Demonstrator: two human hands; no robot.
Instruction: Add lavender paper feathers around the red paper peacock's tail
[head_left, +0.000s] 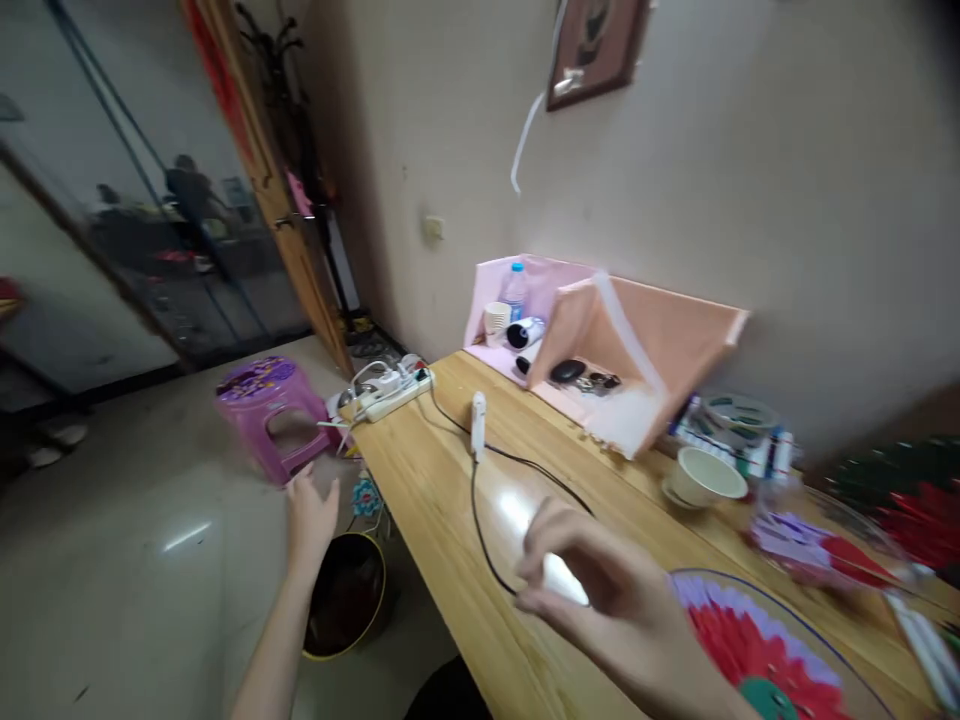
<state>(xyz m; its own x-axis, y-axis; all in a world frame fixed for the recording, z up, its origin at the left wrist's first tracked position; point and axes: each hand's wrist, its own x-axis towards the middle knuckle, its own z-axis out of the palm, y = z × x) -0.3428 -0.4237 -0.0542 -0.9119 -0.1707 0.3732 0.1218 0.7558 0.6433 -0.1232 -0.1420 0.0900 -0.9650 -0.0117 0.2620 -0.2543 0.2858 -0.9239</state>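
Note:
My left hand point(311, 515) is stretched out past the left edge of the wooden table point(405, 480), fingers apart and holding nothing. Below it on the floor stands a dark bin point(345, 600) with a yellow rim. My right hand point(592, 590) hovers over the table with curled fingers, a gap showing between thumb and forefinger. A black cord point(484, 540) runs close by its fingertips and partly behind it. That cord leads up to a slim white device point(478, 425), possibly a glue gun, standing on the tabletop.
A white power strip point(394, 395) lies at the far table corner. Pink and peach folded stands point(637, 330) line the wall. At right are a cream bowl point(705, 478) and a clear tray with red and purple petals point(765, 640). A pink stool point(277, 420) stands on the floor.

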